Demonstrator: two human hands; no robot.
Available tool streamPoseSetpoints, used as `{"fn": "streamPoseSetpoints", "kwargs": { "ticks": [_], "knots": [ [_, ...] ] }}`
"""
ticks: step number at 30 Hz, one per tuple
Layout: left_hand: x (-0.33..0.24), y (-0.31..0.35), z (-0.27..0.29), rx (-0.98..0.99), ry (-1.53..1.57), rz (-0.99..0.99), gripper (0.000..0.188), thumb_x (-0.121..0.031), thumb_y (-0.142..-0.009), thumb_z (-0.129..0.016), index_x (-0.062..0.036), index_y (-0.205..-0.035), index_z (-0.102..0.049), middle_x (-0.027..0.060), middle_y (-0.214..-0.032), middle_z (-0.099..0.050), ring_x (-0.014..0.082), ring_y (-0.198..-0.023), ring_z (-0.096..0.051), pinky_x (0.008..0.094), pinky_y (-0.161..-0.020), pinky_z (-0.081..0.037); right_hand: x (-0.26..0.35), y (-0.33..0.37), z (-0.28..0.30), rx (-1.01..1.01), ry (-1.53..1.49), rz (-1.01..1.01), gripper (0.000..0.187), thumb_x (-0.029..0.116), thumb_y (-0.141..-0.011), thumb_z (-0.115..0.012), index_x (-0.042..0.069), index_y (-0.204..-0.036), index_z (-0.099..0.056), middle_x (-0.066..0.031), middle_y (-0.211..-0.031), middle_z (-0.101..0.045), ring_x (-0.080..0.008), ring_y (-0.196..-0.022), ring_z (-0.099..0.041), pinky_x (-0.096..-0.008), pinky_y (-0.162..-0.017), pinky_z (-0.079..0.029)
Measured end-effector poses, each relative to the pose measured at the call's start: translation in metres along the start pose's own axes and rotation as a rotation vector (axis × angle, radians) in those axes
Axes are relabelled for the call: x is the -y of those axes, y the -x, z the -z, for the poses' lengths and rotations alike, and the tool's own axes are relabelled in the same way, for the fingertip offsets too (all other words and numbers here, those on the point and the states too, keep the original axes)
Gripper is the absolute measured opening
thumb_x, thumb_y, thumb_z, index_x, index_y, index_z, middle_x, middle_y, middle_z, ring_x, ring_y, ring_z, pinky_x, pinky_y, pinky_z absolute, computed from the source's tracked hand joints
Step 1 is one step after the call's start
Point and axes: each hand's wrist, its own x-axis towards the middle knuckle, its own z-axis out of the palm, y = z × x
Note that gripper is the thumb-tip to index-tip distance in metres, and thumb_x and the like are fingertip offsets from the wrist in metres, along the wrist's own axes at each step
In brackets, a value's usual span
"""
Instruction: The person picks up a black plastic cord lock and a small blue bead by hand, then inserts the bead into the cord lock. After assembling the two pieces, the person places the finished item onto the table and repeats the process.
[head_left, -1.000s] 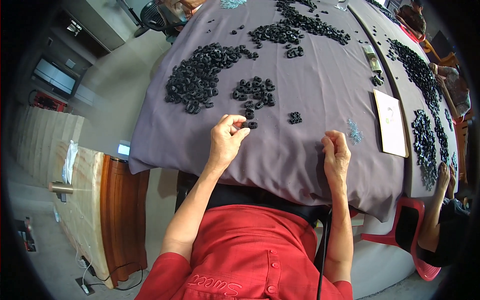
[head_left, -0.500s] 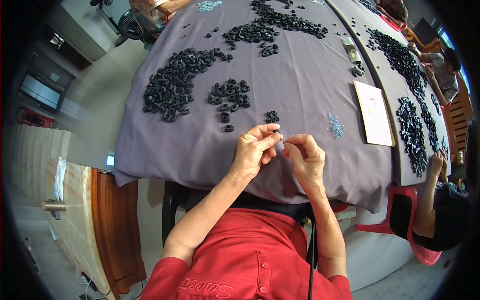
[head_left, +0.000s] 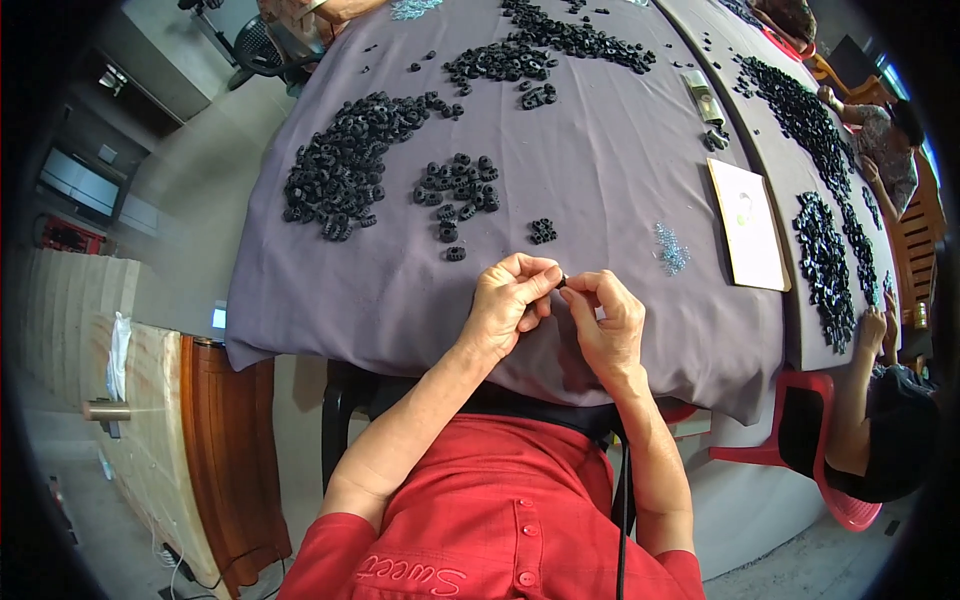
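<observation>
Black piece (head_left: 562, 283), pinched in the left hand (head_left: 503, 303) over the near side of the grey surface (head_left: 400, 310), should be kept steady while the right hand (head_left: 610, 325), fingertips closed against it, contents hidden, presses gently.

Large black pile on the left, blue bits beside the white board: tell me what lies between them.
Head view: a loose black group near the pile, then a small black cluster nearer the blue bits, amid bare cloth.
</observation>
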Motion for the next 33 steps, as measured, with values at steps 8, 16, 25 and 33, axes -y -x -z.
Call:
{"fn": "streamPoseSetpoints", "kwargs": {
  "ticks": [8, 16, 25, 33],
  "knots": [
    [-0.002, 0.001, 0.010, 0.115, 0.126, 0.093, 0.009, -0.012, -0.086, -0.065, -0.0060, -0.086, -0.059, 0.0017, -0.070, -0.058, 0.0057, -0.049, -0.050, 0.0168, -0.036, -0.032, 0.002, -0.004, -0.004, 0.049, -0.117, -0.016, 0.015, -0.002, -0.073, -0.069, 0.003, -0.082, -0.058, -0.0048, -0.075, -0.057, -0.0132, -0.063, -0.055, -0.0251, -0.056, -0.044],
    [-0.004, 0.005, 0.023, 0.059, 0.348, 0.086, 0.011, -0.016, -0.087, -0.064, -0.0065, -0.086, -0.058, 0.0073, -0.074, -0.061, 0.0066, -0.050, -0.049, 0.0179, -0.037, -0.033, 0.001, -0.031, -0.001, 0.306, -0.546, -0.386, 0.013, 0.007, -0.082, -0.067, 0.002, -0.092, -0.059, 0.0025, -0.074, -0.055, -0.0028, -0.067, -0.051, -0.0193, -0.058, -0.042],
    [0.006, 0.005, 0.025, 0.047, 0.391, 0.011, 0.009, -0.016, -0.088, -0.061, -0.0071, -0.089, -0.060, 0.0094, -0.080, -0.061, 0.0089, -0.054, -0.050, 0.0206, -0.040, -0.036, -0.028, -0.071, -0.032, 0.335, 0.492, 0.320, 0.023, 0.006, -0.073, -0.055, 0.008, -0.092, -0.067, -0.0071, -0.083, -0.054, -0.0262, -0.080, -0.052, -0.0353, -0.071, -0.044],
    [0.006, 0.005, 0.021, 0.028, 0.349, 0.009, 0.008, -0.013, -0.088, -0.061, -0.0067, -0.092, -0.061, 0.0093, -0.083, -0.062, 0.0118, -0.062, -0.055, 0.0224, -0.051, -0.045, -0.021, -0.061, -0.025, 0.314, 0.524, 0.309, 0.006, 0.008, -0.075, -0.060, 0.009, -0.082, -0.059, -0.0077, -0.078, -0.053, -0.0260, -0.076, -0.053, -0.0368, -0.069, -0.043]
  ]
}}
